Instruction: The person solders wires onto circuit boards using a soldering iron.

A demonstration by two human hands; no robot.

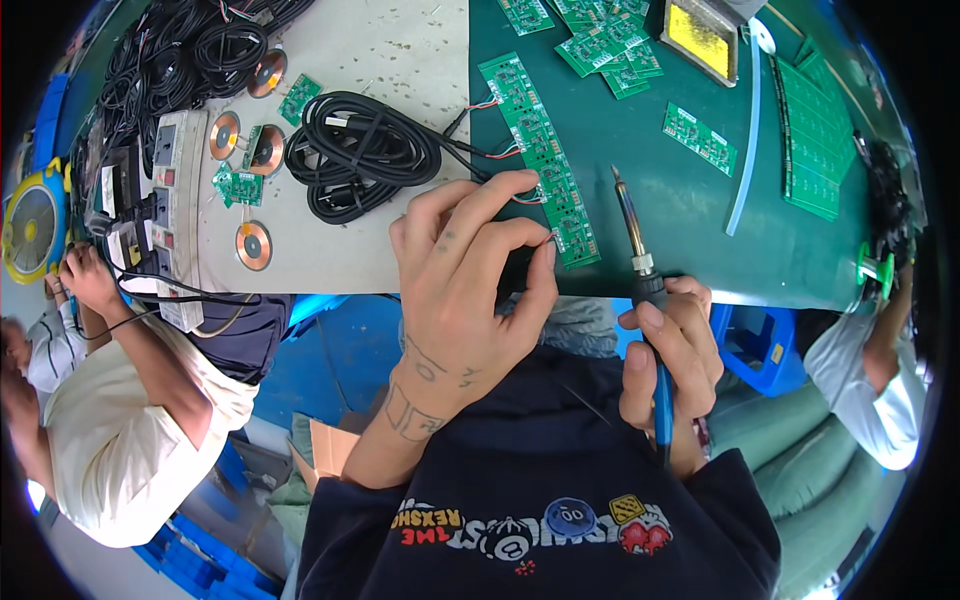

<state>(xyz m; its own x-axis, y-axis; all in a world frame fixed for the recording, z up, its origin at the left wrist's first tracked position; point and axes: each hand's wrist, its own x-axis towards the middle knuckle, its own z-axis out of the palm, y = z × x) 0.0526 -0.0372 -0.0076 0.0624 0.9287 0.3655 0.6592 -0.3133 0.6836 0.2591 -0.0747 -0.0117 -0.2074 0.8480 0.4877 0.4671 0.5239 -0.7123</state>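
My left hand [475, 270] bends over the lower end of a long green circuit board strip [540, 140]. Its thumb and index finger pinch a thin wire at the strip's left edge, mostly hidden by the fingertips. Another finger rests on the strip higher up. Thin coloured wires from black cables join the strip's left side. My right hand [675, 350] grips a soldering iron [650, 285] with a dark blue handle. The iron's bare tip points up and away, to the right of the strip and apart from it.
Coiled black cable [360, 155] lies left of the strip, beside copper coils [254, 245] and small boards. A soldering iron stand with yellow sponge [700, 40] stands far right, near loose circuit boards [605, 45] and a pale blue strip [745, 165]. Other people sit at both sides.
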